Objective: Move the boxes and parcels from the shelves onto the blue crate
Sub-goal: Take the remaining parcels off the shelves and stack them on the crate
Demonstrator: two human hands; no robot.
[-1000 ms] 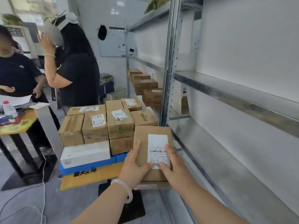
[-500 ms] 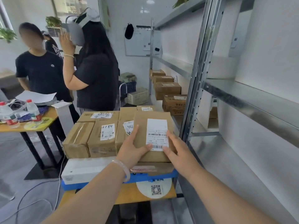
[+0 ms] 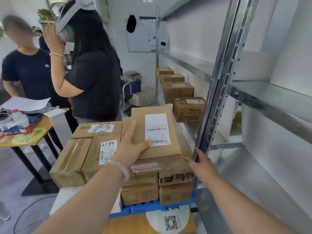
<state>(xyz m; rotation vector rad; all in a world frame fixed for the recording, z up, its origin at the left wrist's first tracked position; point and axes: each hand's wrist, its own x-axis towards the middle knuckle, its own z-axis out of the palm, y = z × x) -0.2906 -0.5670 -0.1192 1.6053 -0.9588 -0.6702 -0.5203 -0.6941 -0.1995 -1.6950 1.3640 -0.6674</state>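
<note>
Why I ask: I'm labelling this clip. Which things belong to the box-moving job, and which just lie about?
Job: flat brown cardboard parcel with white label, under the left hand; stacked brown cardboard boxes; blue plastic crate; more brown boxes waiting on grey metal shelving.
Lying about: clear plastic water bottle with red cap; white paper sheets; black cap on the wall; cream plastic basket.

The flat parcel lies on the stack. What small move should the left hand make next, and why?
Probably lift the left hand off: the parcel lies flat on the stack, the right hand is free, and boxes wait on the shelf.
</note>
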